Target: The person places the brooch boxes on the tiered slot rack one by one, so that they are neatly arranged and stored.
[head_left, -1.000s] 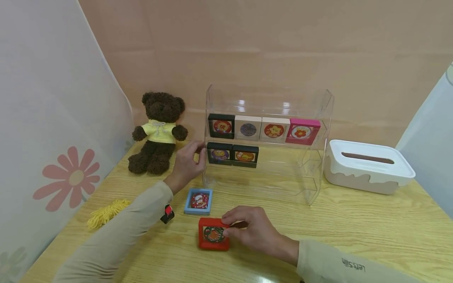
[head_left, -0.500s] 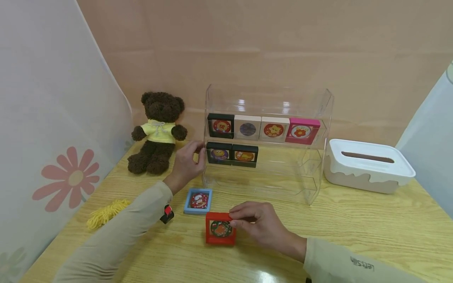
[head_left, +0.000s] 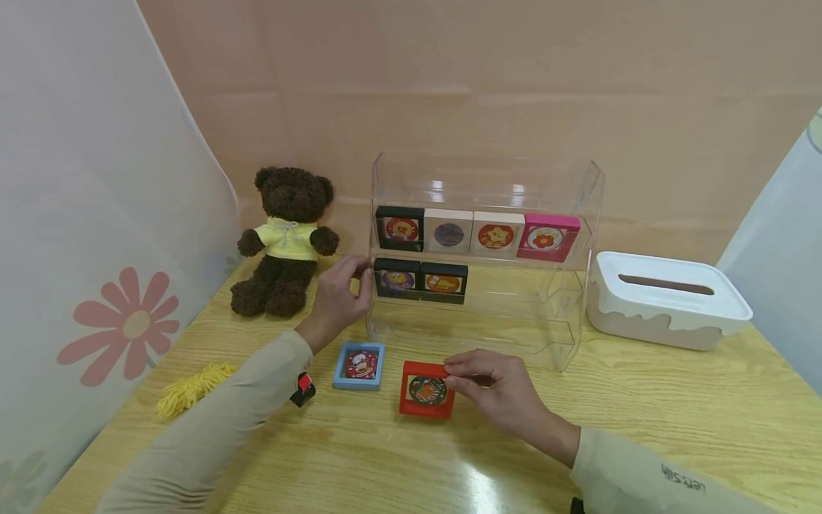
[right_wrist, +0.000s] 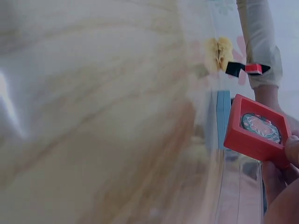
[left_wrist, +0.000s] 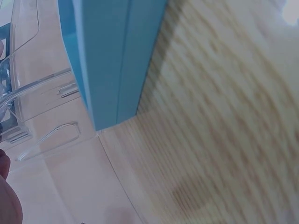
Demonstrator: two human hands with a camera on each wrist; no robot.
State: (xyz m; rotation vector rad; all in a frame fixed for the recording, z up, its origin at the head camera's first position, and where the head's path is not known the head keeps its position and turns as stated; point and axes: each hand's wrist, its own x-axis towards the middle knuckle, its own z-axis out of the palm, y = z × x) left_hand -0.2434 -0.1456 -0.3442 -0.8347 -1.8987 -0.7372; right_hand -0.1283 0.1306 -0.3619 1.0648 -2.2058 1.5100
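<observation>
My right hand (head_left: 507, 392) pinches the right edge of a small red square frame (head_left: 427, 390) with a green-and-orange round badge inside, held up over the table. In the right wrist view, the thumb and fingers grip one corner of the red frame (right_wrist: 257, 130). At the left, my left hand (head_left: 337, 300) holds the side edge of a clear acrylic display rack (head_left: 514, 314), thumb in front. A light blue frame (head_left: 337, 371) with a red badge lies on the table below that hand; its side fills much of the left wrist view.
The rack's upper tier holds a black, two whitish and a pink frame (head_left: 571, 246); two black frames (head_left: 443, 300) stand at the left of the lower tier. Around it are a brown teddy bear (head_left: 289, 243), yellow yarn (head_left: 195, 387) and a white tissue box (head_left: 668, 293).
My right hand has lifted the red frame and carried it rightward and toward the rack. The left hand stays at the rack's edge.
</observation>
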